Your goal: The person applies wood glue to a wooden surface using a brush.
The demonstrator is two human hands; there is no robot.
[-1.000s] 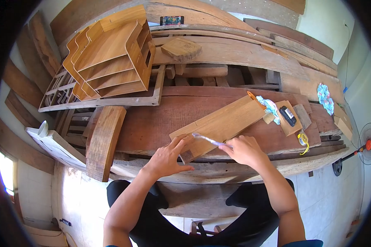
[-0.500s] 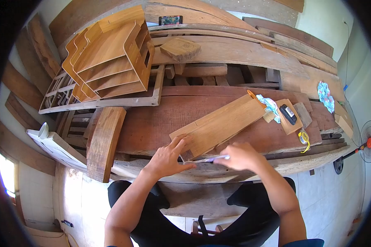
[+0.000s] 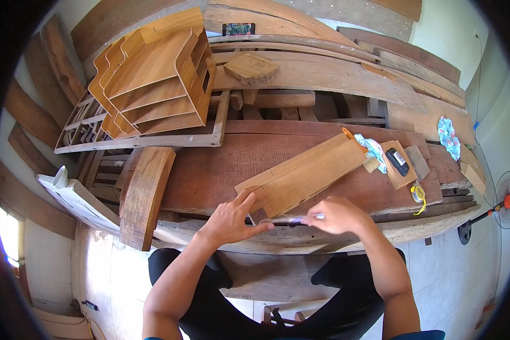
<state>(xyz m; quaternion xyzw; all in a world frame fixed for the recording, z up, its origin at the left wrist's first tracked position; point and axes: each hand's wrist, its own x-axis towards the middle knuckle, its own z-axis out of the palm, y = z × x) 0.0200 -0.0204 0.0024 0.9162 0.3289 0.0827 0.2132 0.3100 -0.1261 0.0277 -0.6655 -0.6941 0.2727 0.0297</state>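
A long light-brown wooden board (image 3: 306,173) lies slantwise on the reddish plank, its near left end at the plank's front edge. My left hand (image 3: 232,218) rests on that end, fingers laid over the top and thumb stretched out to the right. My right hand (image 3: 337,215) is closed around a slim tool (image 3: 297,219) with a pale purple and white handle. The tool points left, its tip close to my left thumb and the board's end corner. What kind of tool it is, I cannot make out.
By the board's far end lie an orange-handled tool (image 3: 348,135), a crumpled patterned cloth (image 3: 372,150), a black item (image 3: 397,161) on a small wood piece, and a yellow tape measure (image 3: 417,192). A tiered wooden rack (image 3: 158,79) stands back left. A thick wood block (image 3: 147,195) sits left.
My right hand and the slim tool have shifted a little to the right. My left hand stays on the board's end. The whole view has moved slightly.
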